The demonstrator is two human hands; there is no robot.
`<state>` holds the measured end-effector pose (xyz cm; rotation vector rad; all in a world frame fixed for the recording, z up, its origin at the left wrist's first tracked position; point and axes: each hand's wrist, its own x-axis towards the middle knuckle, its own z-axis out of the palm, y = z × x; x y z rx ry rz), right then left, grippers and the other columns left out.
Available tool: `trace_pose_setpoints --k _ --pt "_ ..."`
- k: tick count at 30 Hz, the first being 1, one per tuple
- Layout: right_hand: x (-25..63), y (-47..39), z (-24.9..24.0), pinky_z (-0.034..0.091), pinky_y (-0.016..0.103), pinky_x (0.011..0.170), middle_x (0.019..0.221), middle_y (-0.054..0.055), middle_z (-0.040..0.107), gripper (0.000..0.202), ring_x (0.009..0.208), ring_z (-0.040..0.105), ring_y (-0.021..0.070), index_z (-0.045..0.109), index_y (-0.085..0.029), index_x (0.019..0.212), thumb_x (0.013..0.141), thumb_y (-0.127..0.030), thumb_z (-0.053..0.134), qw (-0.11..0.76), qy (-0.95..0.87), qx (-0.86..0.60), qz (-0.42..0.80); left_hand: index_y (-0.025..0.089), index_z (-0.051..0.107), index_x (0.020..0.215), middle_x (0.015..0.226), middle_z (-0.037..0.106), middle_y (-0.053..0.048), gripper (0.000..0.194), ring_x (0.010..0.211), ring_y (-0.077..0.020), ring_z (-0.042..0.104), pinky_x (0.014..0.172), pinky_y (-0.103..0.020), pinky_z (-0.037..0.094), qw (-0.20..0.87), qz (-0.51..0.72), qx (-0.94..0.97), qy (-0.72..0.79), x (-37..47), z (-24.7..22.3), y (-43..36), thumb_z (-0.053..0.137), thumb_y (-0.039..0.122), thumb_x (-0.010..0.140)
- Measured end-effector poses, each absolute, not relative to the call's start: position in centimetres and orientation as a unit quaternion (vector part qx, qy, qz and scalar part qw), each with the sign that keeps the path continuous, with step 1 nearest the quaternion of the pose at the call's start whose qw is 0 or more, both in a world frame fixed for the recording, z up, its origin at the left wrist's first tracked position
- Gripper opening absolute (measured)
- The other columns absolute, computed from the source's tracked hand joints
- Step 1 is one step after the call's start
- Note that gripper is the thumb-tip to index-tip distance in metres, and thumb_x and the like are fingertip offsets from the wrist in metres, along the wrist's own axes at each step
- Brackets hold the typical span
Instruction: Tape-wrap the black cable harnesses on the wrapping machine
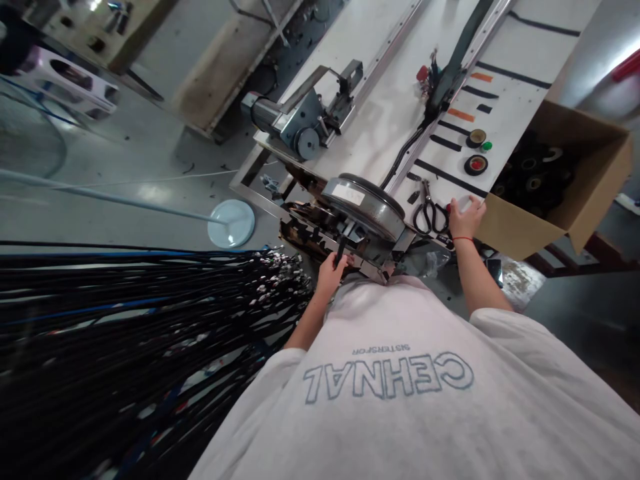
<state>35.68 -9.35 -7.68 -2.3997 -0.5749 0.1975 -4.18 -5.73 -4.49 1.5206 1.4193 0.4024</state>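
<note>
The white T-shirt (400,400) carries large outlined letters reading "CEHNAL", seen upside down from above. Over them runs a smaller line of print, roughly "SISTERSPOR", too small to be sure. The pale label on the round machine part (349,194) is unreadable.

Shiny metal wheel (367,203); beside it a matt white table (390,113), and beyond that a dull cardboard box (575,193).

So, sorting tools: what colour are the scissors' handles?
Black, on the scissors beside the right hand; head view.
</note>
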Motion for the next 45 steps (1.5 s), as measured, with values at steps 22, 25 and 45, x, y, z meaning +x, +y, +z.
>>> trace_pose_setpoints --k 22,25,45 --pt "35.6 -9.6 -8.1 0.034 0.055 0.112 0.142 0.028 0.034 0.065 0.135 0.039 0.0370 0.044 -0.008 0.132 0.089 -0.055 0.055 0.292 -0.237 -0.921 0.100 0.020 0.050 0.067 0.055 0.045 0.004 0.036 0.054 -0.0123 0.042 0.053 -0.024 0.035 0.418 0.202 0.641 0.611 -7.1 -0.5 -8.5 0.053 0.053 0.082" --pt "35.3 -9.5 -8.1 0.035 0.056 0.111 0.145 0.027 0.033 0.067 0.134 0.039 0.0371 0.045 -0.008 0.134 0.088 -0.057 0.055 0.298 -0.227 -0.922 0.100 0.021 0.050 0.066 0.055 0.047 0.003 0.036 0.055 -0.0132 0.044 0.054 -0.024 0.037 0.420 0.206 0.638 0.612 -6.0 -1.2 -7.7 0.054 0.053 0.080" --pt "36.1 -9.5 -9.1 0.039 0.055 0.108 0.143 0.026 0.038 0.068 0.130 0.045 0.0356 0.048 -0.011 0.131 0.086 -0.061 0.057 0.308 -0.231 -0.921 0.064 0.018 0.061 0.069 0.070 0.068 -0.003 0.019 0.070 -0.0187 0.063 0.072 -0.028 0.049 0.495 0.035 0.648 0.577 -5.7 -5.4 -6.6 0.062 0.035 0.077"
